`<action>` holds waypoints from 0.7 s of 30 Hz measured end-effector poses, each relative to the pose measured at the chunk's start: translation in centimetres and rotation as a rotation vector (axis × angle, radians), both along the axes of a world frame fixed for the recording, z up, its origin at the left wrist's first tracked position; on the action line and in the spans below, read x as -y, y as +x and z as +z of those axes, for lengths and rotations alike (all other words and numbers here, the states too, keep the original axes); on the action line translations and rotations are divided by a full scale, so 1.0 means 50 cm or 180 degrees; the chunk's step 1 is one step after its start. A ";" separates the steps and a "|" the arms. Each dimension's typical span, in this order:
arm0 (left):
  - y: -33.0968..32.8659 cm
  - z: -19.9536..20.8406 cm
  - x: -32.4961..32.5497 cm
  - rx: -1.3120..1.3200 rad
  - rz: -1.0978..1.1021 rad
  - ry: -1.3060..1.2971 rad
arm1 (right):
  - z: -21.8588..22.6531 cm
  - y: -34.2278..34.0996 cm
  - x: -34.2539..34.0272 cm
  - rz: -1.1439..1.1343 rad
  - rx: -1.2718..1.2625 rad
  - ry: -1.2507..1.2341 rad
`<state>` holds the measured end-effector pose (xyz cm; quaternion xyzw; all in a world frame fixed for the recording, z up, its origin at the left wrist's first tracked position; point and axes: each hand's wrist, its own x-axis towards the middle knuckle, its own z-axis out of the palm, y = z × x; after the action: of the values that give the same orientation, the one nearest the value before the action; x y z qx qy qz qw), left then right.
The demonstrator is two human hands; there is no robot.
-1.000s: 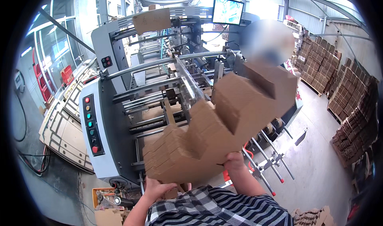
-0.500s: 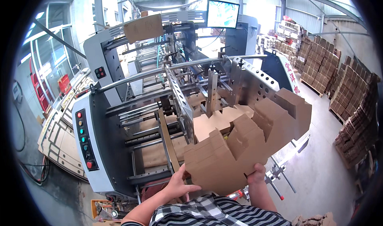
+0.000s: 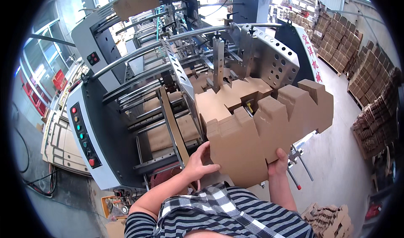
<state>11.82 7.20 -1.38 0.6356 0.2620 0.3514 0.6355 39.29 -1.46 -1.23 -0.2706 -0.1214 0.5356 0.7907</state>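
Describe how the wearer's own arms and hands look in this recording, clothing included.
The left hand and right hand wear no gloves, and both forearms are bare. The left sleeve is short, with dark and grey stripes; the right sleeve's edge isn't clear. Checked black-and-white cloth overlaps the striped top.

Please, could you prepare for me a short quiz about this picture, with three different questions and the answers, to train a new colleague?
1. Multiple choice: the left hand and the right hand are at a cardboard stack. Which is nearer to the button panel?
A) left
B) right

2. True or false: the upper edge of the cardboard stack is one straight line.

3. Fill in: the metal rod just beside the right forearm in the picture has a ____ tip.

Key:
1. A
2. False; the upper edge is notched.
3. red
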 end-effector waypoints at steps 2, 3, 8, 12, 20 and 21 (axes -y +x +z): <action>0.008 0.001 0.006 0.0063 0.0063 -0.0204 | -0.019 0.004 0.000 -0.0011 -0.0013 -0.0033; 0.009 -0.003 0.006 0.0073 0.0075 -0.0255 | -0.021 0.006 -0.003 -0.0006 -0.0015 -0.0031; 0.010 0.000 0.015 0.0106 0.0128 -0.0442 | -0.012 0.001 -0.009 0.0039 0.0091 -0.0008; 0.017 -0.008 0.017 0.0100 0.0241 -0.0478 | -0.013 0.003 -0.015 0.0204 0.0154 -0.0051; 0.027 0.004 0.018 0.0318 0.0330 -0.0905 | -0.007 -0.001 -0.011 0.0255 0.0377 -0.0125; 0.027 0.002 0.018 0.0320 0.0347 -0.0882 | -0.006 -0.001 -0.013 0.0252 0.0403 -0.0108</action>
<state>13.18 6.28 -1.27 0.5083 0.3100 0.3772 0.7094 39.26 -0.83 -1.53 -0.3123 -0.1726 0.5503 0.7549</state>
